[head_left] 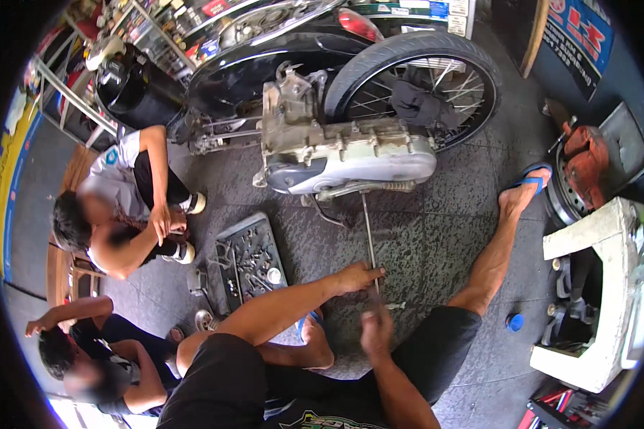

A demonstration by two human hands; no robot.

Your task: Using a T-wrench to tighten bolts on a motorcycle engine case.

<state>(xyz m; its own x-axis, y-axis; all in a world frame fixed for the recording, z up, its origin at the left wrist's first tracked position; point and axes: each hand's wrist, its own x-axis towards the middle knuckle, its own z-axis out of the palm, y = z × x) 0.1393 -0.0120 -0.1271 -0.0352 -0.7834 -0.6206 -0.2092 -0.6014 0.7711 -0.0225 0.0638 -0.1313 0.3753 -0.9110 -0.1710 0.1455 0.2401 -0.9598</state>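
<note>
Left hand (358, 275) closed around one long metal rod (368, 236) below one motorbike engine (336, 150), right hand (376, 330) blurred, grip unclear, one parts tray (225, 239) on the floor, two people crouching nearby.

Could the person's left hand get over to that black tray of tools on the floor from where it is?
Probably yes: the left hand grips the long metal rod, and the parts tray lies just to its left on bare floor, nothing between; it would have to let go first.

Daylight, fairly bright, soft and even; weak shadows on the floor (436, 236) under the motorcycle (336, 93). Strongest light at lower left, slightly blown out. Right hand (376, 330) motion-blurred; left hand (358, 276) sharp. Heavy fisheye bending at the rim, black vignette corners. Chrome shows small glare. Faces blurred.
</note>
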